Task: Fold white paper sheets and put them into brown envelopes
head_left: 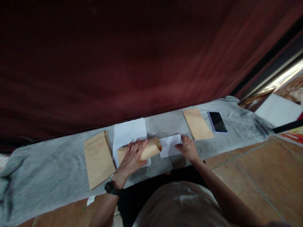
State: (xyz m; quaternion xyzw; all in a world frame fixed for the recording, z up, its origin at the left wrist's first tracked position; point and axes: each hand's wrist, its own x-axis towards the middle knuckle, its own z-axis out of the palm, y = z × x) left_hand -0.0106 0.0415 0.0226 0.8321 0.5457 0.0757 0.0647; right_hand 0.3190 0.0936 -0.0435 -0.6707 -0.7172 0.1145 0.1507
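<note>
My left hand (134, 154), with a black watch on its wrist, is closed on a brown paper envelope (152, 148). The envelope bulges, and its open end faces right. Just beside that opening lies a folded white paper (170, 146); its right edge is pinched between the thumb and fingers of my right hand (188, 149). Whether the paper's left end is inside the envelope I cannot tell. Under my left hand and the envelope are white sheets (130, 128). A thin dark object, perhaps a pen, shows near my left fingers.
A stack of brown envelopes (98, 160) lies on the left, and another brown envelope (198, 124) on the right, next to a phone (218, 122). All rest on a grey cloth (54, 170) over a narrow surface. A dark red curtain (132, 63) hangs behind; tiled floor (255, 170) is in front.
</note>
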